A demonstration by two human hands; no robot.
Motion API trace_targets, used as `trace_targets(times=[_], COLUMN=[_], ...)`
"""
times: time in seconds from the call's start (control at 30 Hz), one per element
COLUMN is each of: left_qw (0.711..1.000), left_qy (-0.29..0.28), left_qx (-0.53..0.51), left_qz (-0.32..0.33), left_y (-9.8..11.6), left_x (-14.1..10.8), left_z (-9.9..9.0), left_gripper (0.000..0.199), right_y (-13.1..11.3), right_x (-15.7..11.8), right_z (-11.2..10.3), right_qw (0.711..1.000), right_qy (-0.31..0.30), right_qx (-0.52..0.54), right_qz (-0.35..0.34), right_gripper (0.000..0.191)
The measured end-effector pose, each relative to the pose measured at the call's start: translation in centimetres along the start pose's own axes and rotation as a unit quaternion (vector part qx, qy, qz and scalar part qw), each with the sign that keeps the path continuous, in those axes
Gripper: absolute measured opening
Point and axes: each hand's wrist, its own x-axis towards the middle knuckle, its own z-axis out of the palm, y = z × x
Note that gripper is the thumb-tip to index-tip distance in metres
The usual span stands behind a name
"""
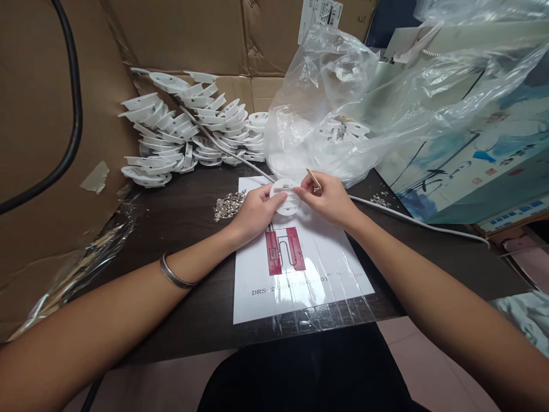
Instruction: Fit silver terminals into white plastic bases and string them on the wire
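Note:
My left hand (259,209) grips the left side of a round white plastic piece (286,206) with slots, its thumb on the face. At the piece's right edge, my right hand (323,196) has thumb and index finger pinched together. A thin wooden stick (314,178) is held in that hand and points up. Whether the right fingertips also hold a small part is too small to tell. Under the hands lies a white printed sheet (257,306) with a red picture. Beside my left hand is a pile of small shiny metal parts (229,206).
Stacked white plastic pieces (160,129) stand at the back left. A clear plastic bag (317,109) with more pieces is behind my hands. A white cable (412,220) crosses the dark table (180,320). Cardboard (38,114) walls the left; a painted box (467,149) stands right.

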Motion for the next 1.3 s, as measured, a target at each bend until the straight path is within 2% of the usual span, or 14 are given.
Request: trace_targets(times=[0.23, 0.4, 0.53, 0.7, 0.83, 0.93, 1.3], left_qw=[1.000, 1.000, 1.000, 0.996, 0.987, 0.985, 0.987], left_qy=[0.004, 0.006, 0.012, 0.022, 0.032, 0.032, 0.011], left_qx=[-0.012, -0.001, 0.010, 0.080, 0.143, 0.154, 0.142], left_qz=[-0.014, -0.001, 0.001, 0.027, 0.064, 0.073, 0.077], left_y=[0.26, 0.13, 0.06, -0.11, -0.40, -0.57, -0.31], left_x=[-0.05, 0.11, 0.13, 0.01, 0.05, 0.09, -0.15], left_z=[0.04, 0.07, 0.07, 0.04, -0.08, -0.18, -0.03], left_gripper=[0.015, 0.016, 0.015, 0.013, 0.019, 0.021, 0.019], right_y=[0.13, 0.16, 0.04, -0.16, -0.23, -0.26, -0.30], right_x=[0.27, 0.28, 0.16, 0.10, 0.00, -0.09, -0.14], right_z=[0.00, -0.07, 0.04, 0.10, 0.02, -0.06, -0.47], right_qw=[0.995, 0.993, 0.997, 0.999, 0.997, 0.993, 0.992], right_qy=[0.005, 0.010, 0.020, 0.029, 0.014, 0.001, -0.028], right_qx=[0.092, 0.102, 0.068, -0.010, -0.082, -0.116, -0.127], right_qz=[0.041, 0.054, 0.039, 0.030, 0.001, -0.011, 0.002], right_gripper=[0.033, 0.024, 0.023, 0.016, 0.011, 0.010, 0.011])
